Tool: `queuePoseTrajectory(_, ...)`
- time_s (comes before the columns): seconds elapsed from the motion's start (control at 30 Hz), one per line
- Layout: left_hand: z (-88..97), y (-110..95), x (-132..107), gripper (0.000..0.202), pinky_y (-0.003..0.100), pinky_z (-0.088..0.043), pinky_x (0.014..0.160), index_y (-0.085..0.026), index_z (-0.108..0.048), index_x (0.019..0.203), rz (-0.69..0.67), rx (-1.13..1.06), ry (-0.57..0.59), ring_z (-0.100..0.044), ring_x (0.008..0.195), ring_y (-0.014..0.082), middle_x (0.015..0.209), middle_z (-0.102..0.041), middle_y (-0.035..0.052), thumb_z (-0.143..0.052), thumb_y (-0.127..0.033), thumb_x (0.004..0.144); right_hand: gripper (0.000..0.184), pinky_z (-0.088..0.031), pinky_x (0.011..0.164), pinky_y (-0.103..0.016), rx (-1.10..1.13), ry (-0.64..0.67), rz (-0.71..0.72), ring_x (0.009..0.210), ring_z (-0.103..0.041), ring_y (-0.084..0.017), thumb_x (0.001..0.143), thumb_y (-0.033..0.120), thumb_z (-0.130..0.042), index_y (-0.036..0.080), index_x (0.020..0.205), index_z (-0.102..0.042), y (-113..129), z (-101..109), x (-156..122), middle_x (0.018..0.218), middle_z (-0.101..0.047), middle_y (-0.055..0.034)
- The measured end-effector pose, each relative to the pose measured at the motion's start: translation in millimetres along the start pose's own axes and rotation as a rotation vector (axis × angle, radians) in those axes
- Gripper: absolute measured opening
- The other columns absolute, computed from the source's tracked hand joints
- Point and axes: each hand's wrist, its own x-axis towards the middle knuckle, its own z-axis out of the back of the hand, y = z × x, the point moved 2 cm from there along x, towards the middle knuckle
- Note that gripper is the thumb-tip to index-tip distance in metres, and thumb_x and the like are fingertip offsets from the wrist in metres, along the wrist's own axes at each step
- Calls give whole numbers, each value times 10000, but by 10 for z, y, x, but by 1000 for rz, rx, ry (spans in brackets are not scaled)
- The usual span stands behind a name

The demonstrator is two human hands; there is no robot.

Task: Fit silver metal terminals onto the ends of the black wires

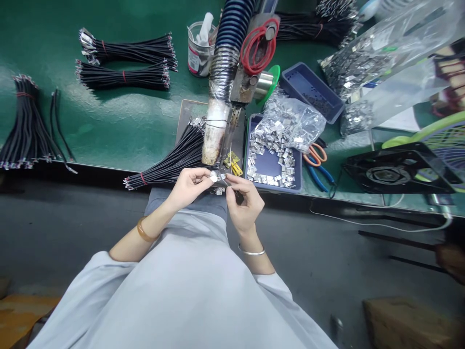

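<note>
My left hand (192,186) is closed in a pinch, with something white at the thumb tip. At its fingertips shows a small silver metal connector (223,177). My right hand (247,199) faces it from the other side, fingers bent and pinched together close to the connector; what they grip is too small to make out. Just behind the hands hang the white end of an extraction hose (212,145) and a clamped metal fixture (244,80). Yellow pieces (233,164) lie beyond the fingertips. A bundle of black cables (174,160) rests beside my left hand.
Right of my hands, a blue tray (298,174) holds loose metal connectors and a plastic bag (294,121) of them. Orange-handled scissors (317,154), blue-handled pliers (317,178) and a black fan (395,167) lie farther right. Tied cable bundles (125,75) occupy the left; a tub (198,55) stands behind.
</note>
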Motion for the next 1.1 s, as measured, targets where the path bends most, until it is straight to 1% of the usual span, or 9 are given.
queuePoseTrajectory(0.13, -5, 17, 15, 333, 241, -501, 618, -130, -758, 723, -21, 6, -13, -588, 622, 117, 687, -703, 30, -817, -458, 720, 104, -655, 811, -374, -107, 28, 115, 941, -796, -215, 921, 158, -631, 259, 896, -634, 27, -5, 26, 1046, -815, -70)
queuePoseTrajectory(0.27, -33, 29, 28, 298, 245, -529, 627, -140, -747, 675, -35, -20, -49, -614, 616, 125, 671, -718, 27, -829, -425, 695, 153, -668, 786, -329, -111, 17, 196, 932, -803, -203, 901, 109, -651, 258, 933, -631, 28, -27, 34, 1068, -818, -66)
queuePoseTrajectory(0.43, -82, -3, 40, 212, 236, -523, 594, -149, -747, 623, -24, -69, -126, -600, 573, 125, 557, -659, -6, -821, -347, 641, 125, -688, 775, -318, -58, 12, 166, 903, -813, -197, 927, 109, -626, 232, 932, -601, -12, -53, 57, 1178, -794, -103)
queuePoseTrajectory(0.57, -100, -40, 53, 174, 217, -490, 552, -149, -745, 602, -18, -89, -156, -553, 523, 104, 501, -604, -28, -824, -304, 616, 117, -689, 744, -303, -48, 7, 131, 870, -816, -198, 941, 119, -612, 226, 906, -579, -24, -56, 101, 1134, -807, -104)
queuePoseTrajectory(0.67, -98, -58, 60, 146, 203, -469, 538, -145, -741, 593, -24, -100, -176, -510, 498, 82, 494, -591, -39, -822, -265, 607, 123, -691, 735, -295, -55, 17, 108, 866, -816, -194, 935, 113, -617, 224, 895, -581, -22, -66, 133, 1136, -806, -106)
queuePoseTrajectory(0.8, -91, -75, 49, 137, 191, -430, 514, -132, -754, 610, -30, -70, -212, -494, 506, 76, 517, -616, -29, -807, -257, 624, 130, -696, 772, -311, -38, 19, 95, 894, -814, -194, 925, 107, -623, 225, 880, -592, 2, -83, 164, 1153, -802, -99)
queuePoseTrajectory(0.93, -96, -82, 23, 134, 200, -452, 536, -127, -765, 641, -57, -37, -237, -557, 554, 98, 594, -681, 1, -788, -256, 665, 127, -699, 825, -348, -58, 20, 109, 943, -809, -202, 912, 108, -637, 225, 865, -618, 47, -84, 179, 1168, -797, -95)
queuePoseTrajectory(1.03, -107, -63, 6, 143, 211, -478, 558, -129, -758, 652, -75, -25, -221, -594, 582, 116, 607, -687, 7, -792, -265, 681, 136, -700, 807, -342, -55, 17, 108, 920, -809, -197, 900, 105, -638, 225, 840, -614, 61, -67, 177, 1154, -799, -92)
queuePoseTrajectory(1.1, -115, -40, -1, 131, 212, -492, 567, -126, -767, 668, -67, -13, -205, -605, 596, 120, 625, -702, 14, -781, -256, 675, 147, -696, 783, -328, -57, 5, 102, 879, -810, -189, 890, 98, -644, 227, 829, -609, 56, -55, 175, 1110, -809, -80)
